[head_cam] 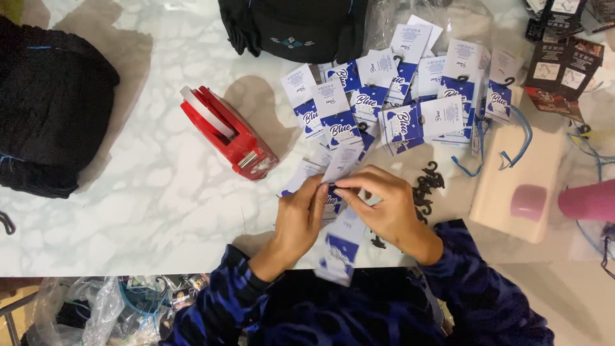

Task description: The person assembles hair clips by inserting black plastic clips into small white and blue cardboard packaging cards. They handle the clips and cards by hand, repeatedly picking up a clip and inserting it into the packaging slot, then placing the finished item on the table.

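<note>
Head view: left hand (300, 214) and right hand (383, 208) both pinch one card (337, 168) just right of the red tape dispenser (227, 131). Step looks like fitting a hook; next needs steady fingertip alignment, hooks (428, 182) lying further right.

My spot: small packing workshop. Marble-pattern table (128, 211) crowded with blue-white card labels (384, 109), loose black hooks (428, 182), red tape dispenser (227, 131), stacked black socks (48, 109), plastic bags (90, 314) underneath.

Red tape dispenser (227, 131) beside black fabric bundle (48, 106).
</note>
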